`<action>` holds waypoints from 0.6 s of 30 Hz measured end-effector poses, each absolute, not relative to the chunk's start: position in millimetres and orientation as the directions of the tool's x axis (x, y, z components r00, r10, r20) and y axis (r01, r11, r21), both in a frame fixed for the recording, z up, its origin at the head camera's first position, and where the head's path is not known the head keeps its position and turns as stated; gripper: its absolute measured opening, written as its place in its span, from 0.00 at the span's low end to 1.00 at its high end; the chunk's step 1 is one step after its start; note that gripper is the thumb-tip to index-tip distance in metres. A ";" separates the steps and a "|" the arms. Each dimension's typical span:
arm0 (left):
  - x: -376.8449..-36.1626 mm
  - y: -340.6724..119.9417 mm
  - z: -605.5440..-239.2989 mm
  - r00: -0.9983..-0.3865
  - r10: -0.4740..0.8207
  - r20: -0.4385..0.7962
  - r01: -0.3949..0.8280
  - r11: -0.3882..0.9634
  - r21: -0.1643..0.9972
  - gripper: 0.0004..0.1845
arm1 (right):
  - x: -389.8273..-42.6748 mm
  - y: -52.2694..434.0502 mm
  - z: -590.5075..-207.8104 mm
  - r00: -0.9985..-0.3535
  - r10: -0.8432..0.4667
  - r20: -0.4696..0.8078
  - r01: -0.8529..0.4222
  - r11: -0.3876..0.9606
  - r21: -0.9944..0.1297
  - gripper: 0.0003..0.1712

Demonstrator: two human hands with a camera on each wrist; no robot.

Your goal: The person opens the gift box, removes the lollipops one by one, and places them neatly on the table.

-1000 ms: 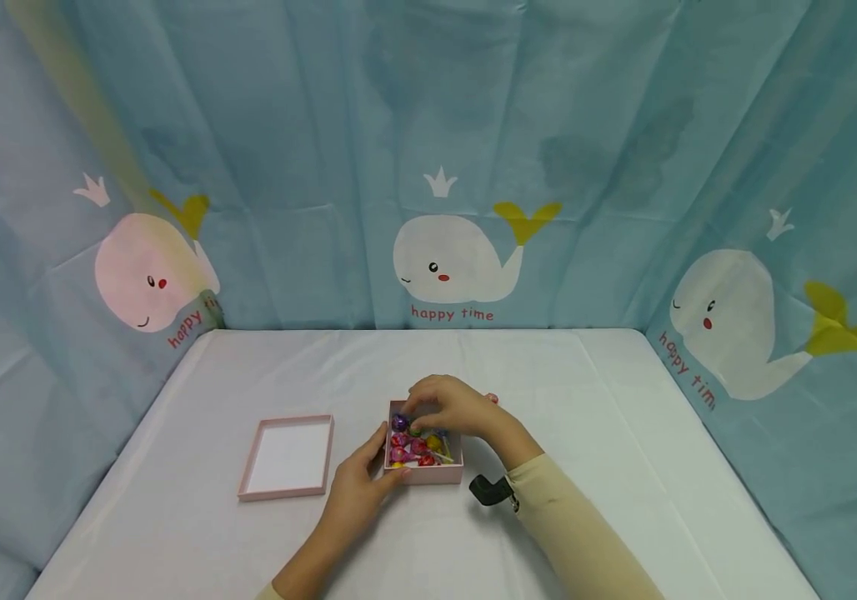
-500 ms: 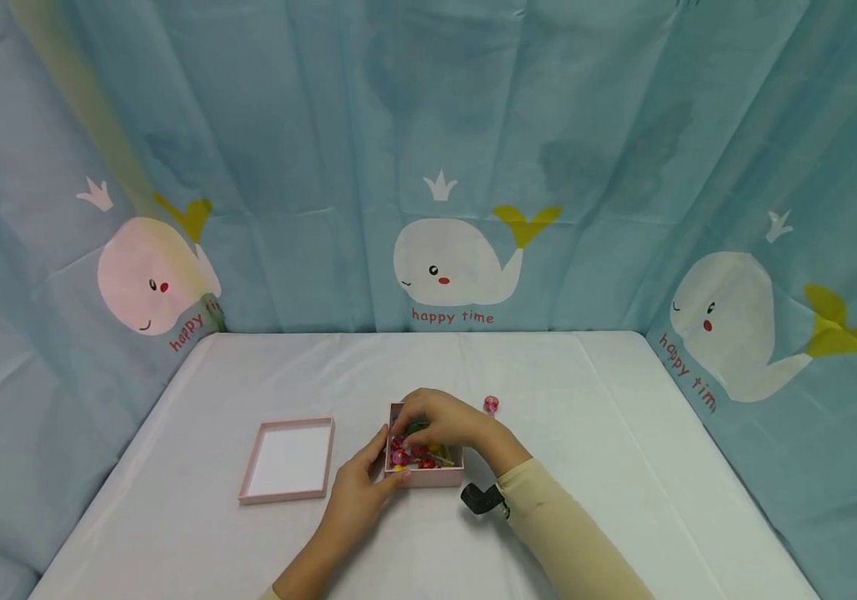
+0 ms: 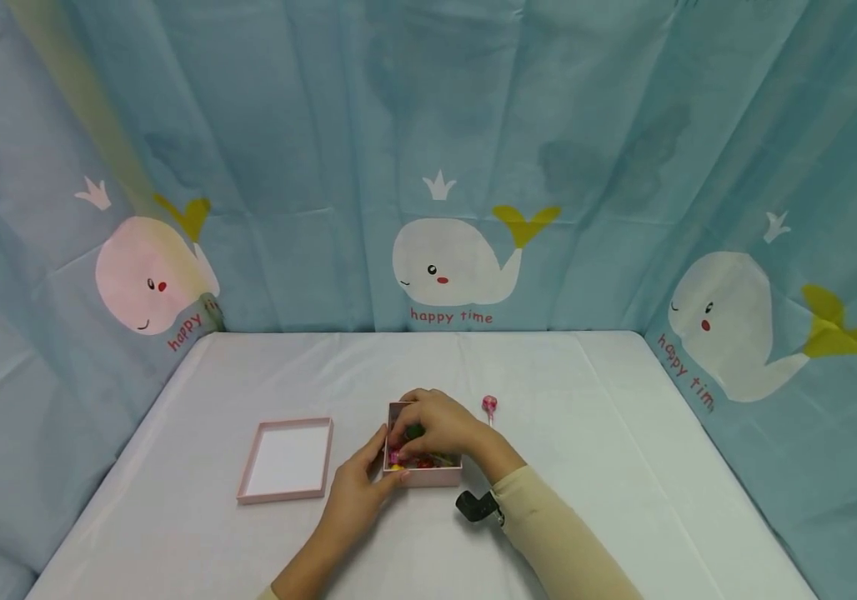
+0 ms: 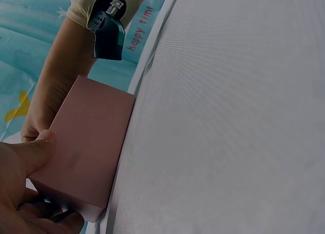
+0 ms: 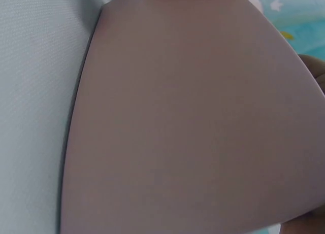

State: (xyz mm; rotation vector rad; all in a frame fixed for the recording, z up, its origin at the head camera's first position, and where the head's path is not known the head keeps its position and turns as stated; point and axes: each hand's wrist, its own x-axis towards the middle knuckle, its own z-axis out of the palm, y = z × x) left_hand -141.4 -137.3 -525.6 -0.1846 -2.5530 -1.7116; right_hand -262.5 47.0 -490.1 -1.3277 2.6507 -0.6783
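Observation:
A small pink box [image 3: 428, 477] stands uncovered on the table, with several wrapped lollipops [image 3: 396, 457] inside. My left hand [image 3: 353, 493] holds its near left corner, thumb on the front wall and fingers along the left side. In the left wrist view, the thumb and fingers bracket the end of the box [image 4: 94, 142]. My right hand [image 3: 438, 422] reaches down into the box from the right, fingers bent among the candies and covering many of them. I cannot tell whether it pinches one. The box's outer wall [image 5: 188, 117] fills most of the right wrist view.
The pink-rimmed box lid [image 3: 293, 462] lies inside up to the left of the box. A single pink lollipop [image 3: 489, 404] lies on the white table [image 3: 586, 467] behind the right wrist. A blue whale-print curtain [image 3: 308, 167] encloses the back and sides.
My right hand has shifted from the back of the box toward its front left, uncovering the lollipop on the table. The left hand and box stay in place.

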 end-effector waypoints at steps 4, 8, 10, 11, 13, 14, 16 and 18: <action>-141.3 -138.0 -526.1 -0.992 0.053 0.118 0.129 0.396 0.909 0.48 | -261.4 45.5 -489.8 -0.608 -0.789 0.083 -0.748 0.535 -0.394 0.10; -141.1 -138.3 -526.0 -0.992 0.044 0.117 0.125 0.408 0.905 0.48 | -262.0 44.0 -491.8 -0.594 -0.802 0.052 -0.767 0.546 -0.336 0.11; -141.1 -138.1 -526.0 -0.992 0.043 0.122 0.129 0.406 0.905 0.48 | -262.5 43.5 -492.8 -0.589 -0.807 0.045 -0.775 0.548 -0.316 0.12; -141.2 -137.9 -526.0 -0.991 0.043 0.125 0.132 0.404 0.905 0.48 | -262.5 43.4 -492.8 -0.587 -0.808 0.046 -0.777 0.547 -0.311 0.12; -141.5 -137.8 -526.6 -0.990 0.045 0.131 0.138 0.399 0.907 0.48 | -262.1 43.0 -492.6 -0.587 -0.808 0.043 -0.779 0.550 -0.301 0.12; -141.6 -137.6 -526.8 -0.990 0.046 0.132 0.139 0.396 0.908 0.48 | -261.8 42.9 -492.7 -0.588 -0.808 0.041 -0.779 0.552 -0.297 0.12; -141.6 -137.2 -526.7 -0.990 0.046 0.131 0.138 0.392 0.910 0.48 | -261.4 42.7 -492.8 -0.589 -0.807 0.039 -0.780 0.555 -0.290 0.12; -141.7 -137.0 -526.8 -0.991 0.047 0.127 0.135 0.393 0.909 0.48 | -260.6 42.2 -492.6 -0.588 -0.808 0.035 -0.783 0.558 -0.276 0.12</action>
